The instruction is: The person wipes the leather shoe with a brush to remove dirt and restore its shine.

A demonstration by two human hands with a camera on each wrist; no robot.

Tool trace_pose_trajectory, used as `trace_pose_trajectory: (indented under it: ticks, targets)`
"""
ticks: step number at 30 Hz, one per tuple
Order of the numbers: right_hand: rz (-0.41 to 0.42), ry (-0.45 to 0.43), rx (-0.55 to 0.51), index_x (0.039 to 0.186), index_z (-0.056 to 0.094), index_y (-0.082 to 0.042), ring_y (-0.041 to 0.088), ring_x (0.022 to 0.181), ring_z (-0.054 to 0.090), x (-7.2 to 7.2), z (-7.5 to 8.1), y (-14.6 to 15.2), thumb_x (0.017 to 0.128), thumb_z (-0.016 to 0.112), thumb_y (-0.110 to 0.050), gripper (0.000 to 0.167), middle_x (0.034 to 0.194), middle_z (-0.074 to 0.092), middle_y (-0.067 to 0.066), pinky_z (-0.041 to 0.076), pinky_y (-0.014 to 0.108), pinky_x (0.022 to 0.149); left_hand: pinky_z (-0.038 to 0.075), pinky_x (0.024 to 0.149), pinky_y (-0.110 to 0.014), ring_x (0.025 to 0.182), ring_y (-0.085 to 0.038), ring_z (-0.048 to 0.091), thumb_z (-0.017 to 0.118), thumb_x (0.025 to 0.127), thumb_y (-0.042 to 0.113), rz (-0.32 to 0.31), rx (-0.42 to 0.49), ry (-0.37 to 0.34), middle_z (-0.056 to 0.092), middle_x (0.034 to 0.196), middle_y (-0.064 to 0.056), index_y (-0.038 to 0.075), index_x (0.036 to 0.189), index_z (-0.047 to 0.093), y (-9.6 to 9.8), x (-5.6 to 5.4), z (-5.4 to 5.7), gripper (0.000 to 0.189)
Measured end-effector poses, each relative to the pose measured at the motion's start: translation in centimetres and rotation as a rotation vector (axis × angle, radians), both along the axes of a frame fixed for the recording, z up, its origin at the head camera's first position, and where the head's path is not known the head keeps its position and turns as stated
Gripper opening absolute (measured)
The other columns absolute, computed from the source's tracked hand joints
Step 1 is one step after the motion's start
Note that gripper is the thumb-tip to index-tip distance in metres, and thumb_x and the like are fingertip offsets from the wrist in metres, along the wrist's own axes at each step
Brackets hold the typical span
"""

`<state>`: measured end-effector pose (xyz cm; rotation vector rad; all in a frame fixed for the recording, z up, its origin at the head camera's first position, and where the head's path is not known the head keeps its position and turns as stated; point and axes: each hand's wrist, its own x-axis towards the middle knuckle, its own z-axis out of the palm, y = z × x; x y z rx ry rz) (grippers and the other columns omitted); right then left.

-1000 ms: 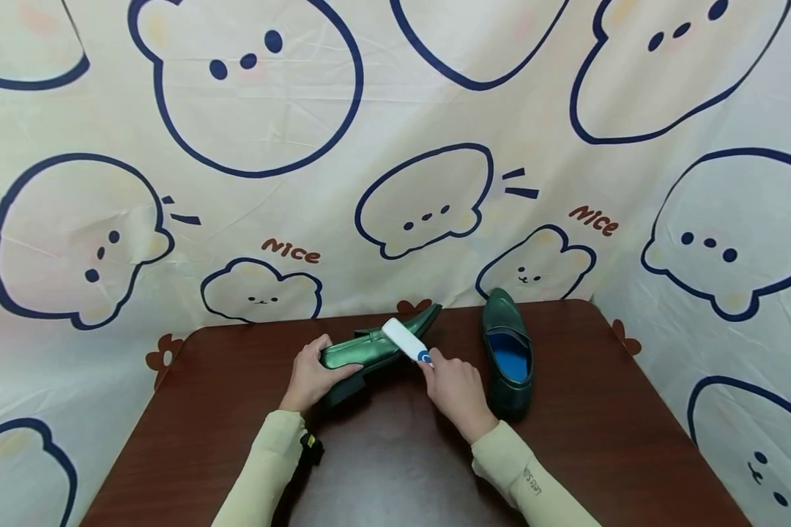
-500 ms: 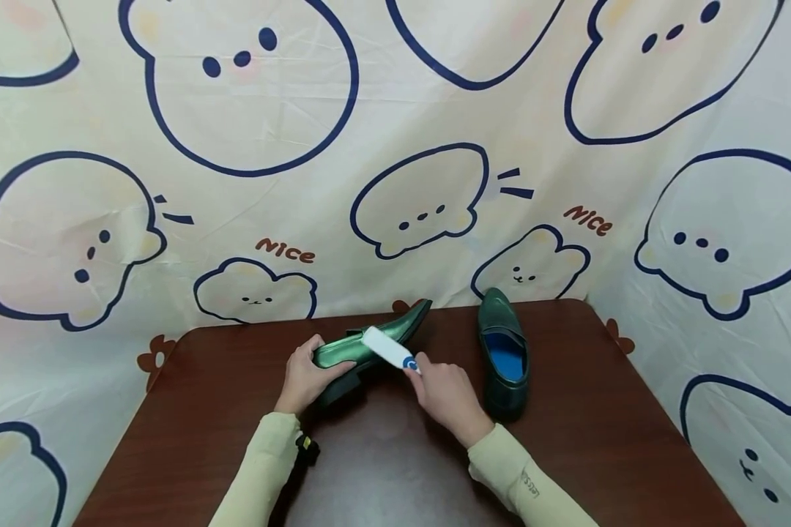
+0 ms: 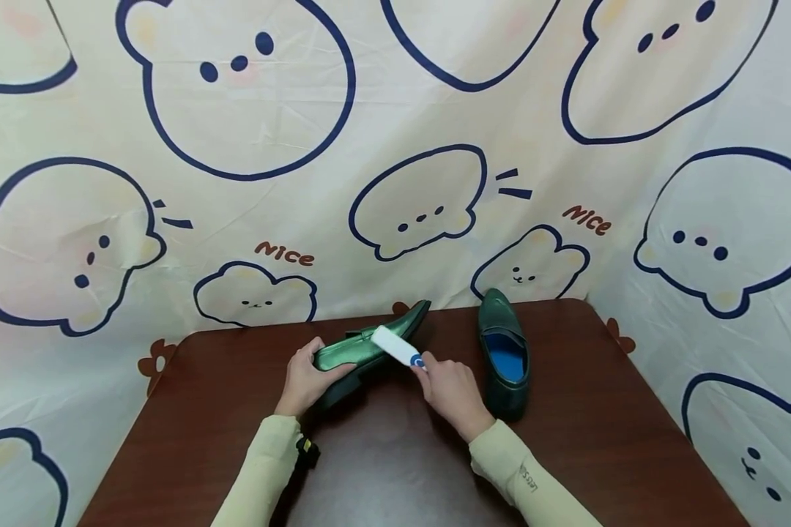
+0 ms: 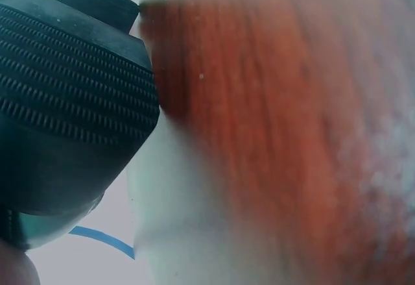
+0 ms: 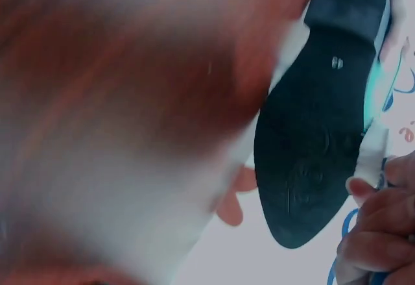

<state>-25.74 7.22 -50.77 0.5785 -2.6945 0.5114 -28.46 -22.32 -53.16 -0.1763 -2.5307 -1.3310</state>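
A green loafer (image 3: pixel 351 353) is held up off the table, tilted on its side with the toe toward the back. My left hand (image 3: pixel 305 378) grips it around the heel end, thumb along the near side. In my right hand (image 3: pixel 456 394) is a slim white brush (image 3: pixel 395 345) with a blue mark, its head against the loafer's upper near the front. Bristles are hidden from view. The left wrist view shows the loafer's ridged dark heel (image 4: pixel 71 77); the right wrist view shows its black sole (image 5: pixel 308 123) beside the curled right fingers (image 5: pixel 382 233).
The matching green loafer (image 3: pixel 501 313), with a blue insole, stands at the right, toe against the patterned cloth wall (image 3: pixel 343 285). The brown table (image 3: pixel 606 410) reaches back to that cloth. A small black object (image 3: pixel 308 452) shows at the left wrist.
The brush slid toward the heel along the loafer's upper, then partly back toward the toe. The left hand keeps its grip on the loafer. The standing loafer has not moved.
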Motion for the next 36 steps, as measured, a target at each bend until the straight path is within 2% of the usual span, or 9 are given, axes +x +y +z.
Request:
trace_pose_trajectory:
  ticks: [5, 13, 17, 20, 24, 27, 31, 33, 36]
  targets:
    - [-0.098, -0.065, -0.050, 0.102, 0.066, -0.008, 0.012, 0.049, 0.047, -0.5, 0.8, 0.7, 0.101, 0.069, -0.032, 0.024, 0.065, 0.059, 0.002, 0.040, 0.025, 0.046, 0.044, 0.069, -0.032, 0.077, -0.021, 0.053, 0.093, 0.076, 0.042, -0.002, -0.015, 0.005, 0.057, 0.080, -0.003, 0.017, 0.083, 0.051, -0.1, 0.2, -0.1, 0.049]
    - [-0.095, -0.106, -0.045, 0.103, 0.066, -0.008, 0.011, 0.049, 0.048, -0.4, 0.9, 0.9, 0.101, 0.069, -0.031, 0.023, 0.066, 0.060, 0.001, 0.041, 0.025, 0.047, 0.041, 0.068, -0.032, 0.074, -0.018, 0.049, 0.091, 0.077, 0.047, -0.007, -0.071, 0.057, 0.053, 0.078, 0.000, 0.019, 0.083, 0.050, -0.2, 0.4, -0.5, 0.049]
    - [-0.096, -0.101, -0.050, 0.104, 0.067, -0.008, 0.010, 0.049, 0.047, -0.3, 0.9, 0.9, 0.101, 0.069, -0.031, 0.023, 0.065, 0.059, 0.000, 0.041, 0.025, 0.047, 0.037, 0.070, -0.032, 0.073, -0.014, 0.046, 0.085, 0.085, 0.044, -0.038, -0.261, 0.165, 0.055, 0.078, 0.003, 0.018, 0.091, 0.057, -0.3, 0.2, -0.1, 0.038]
    - [-0.096, -0.114, -0.052, 0.106, 0.067, -0.007, 0.010, 0.050, 0.047, -0.2, 0.9, 0.9, 0.101, 0.069, -0.031, 0.024, 0.067, 0.060, 0.000, 0.042, 0.024, 0.048, 0.038, 0.075, -0.036, 0.078, -0.016, 0.052, 0.078, 0.090, 0.042, -0.039, -0.444, 0.233, 0.065, 0.090, 0.000, 0.014, 0.106, 0.065, 0.5, 0.2, 0.8, 0.034]
    - [-0.106, -0.132, -0.049, 0.108, 0.067, -0.007, 0.010, 0.051, 0.048, 0.0, 0.7, 1.0, 0.101, 0.069, -0.031, 0.025, 0.068, 0.061, 0.001, 0.043, 0.024, 0.048, 0.043, 0.080, -0.045, 0.089, -0.027, 0.058, 0.065, 0.100, 0.044, 0.007, -0.569, 0.205, 0.070, 0.106, -0.010, 0.006, 0.118, 0.066, 3.6, 0.5, 2.1, 0.042]
    - [-0.107, -0.132, -0.059, 0.107, 0.067, -0.008, 0.010, 0.050, 0.048, 0.1, 0.7, 1.1, 0.101, 0.069, -0.032, 0.025, 0.067, 0.060, 0.001, 0.043, 0.024, 0.048, 0.041, 0.075, -0.044, 0.083, -0.030, 0.055, 0.062, 0.101, 0.049, 0.070, -0.573, 0.164, 0.065, 0.094, -0.012, 0.003, 0.108, 0.064, 5.7, 0.5, 2.5, 0.046]
    - [-0.077, -0.172, -0.125, 0.105, 0.066, -0.008, 0.010, 0.051, 0.048, 0.3, 0.7, 1.0, 0.102, 0.068, -0.030, 0.023, 0.067, 0.058, -0.001, 0.043, 0.024, 0.049, 0.034, 0.067, -0.038, 0.069, -0.023, 0.046, 0.073, 0.092, 0.054, 0.140, -0.551, 0.172, 0.055, 0.075, -0.007, 0.008, 0.088, 0.056, 6.7, -0.1, 2.5, 0.049]
    - [-0.056, -0.207, -0.168, 0.106, 0.065, -0.009, 0.009, 0.052, 0.048, 0.4, 0.7, 0.9, 0.103, 0.066, -0.030, 0.022, 0.068, 0.058, -0.002, 0.043, 0.024, 0.049, 0.033, 0.065, -0.036, 0.065, -0.020, 0.045, 0.077, 0.089, 0.054, 0.137, -0.543, 0.186, 0.053, 0.071, -0.004, 0.010, 0.084, 0.055, 6.5, -0.5, 2.6, 0.049]
    - [-0.026, -0.241, -0.209, 0.106, 0.065, -0.009, 0.009, 0.052, 0.049, 0.7, 0.7, 0.8, 0.104, 0.064, -0.030, 0.021, 0.069, 0.059, -0.002, 0.043, 0.024, 0.050, 0.031, 0.064, -0.034, 0.061, -0.018, 0.042, 0.079, 0.087, 0.053, 0.070, -0.528, 0.177, 0.050, 0.066, -0.002, 0.012, 0.082, 0.053, 5.7, -1.0, 2.8, 0.049]
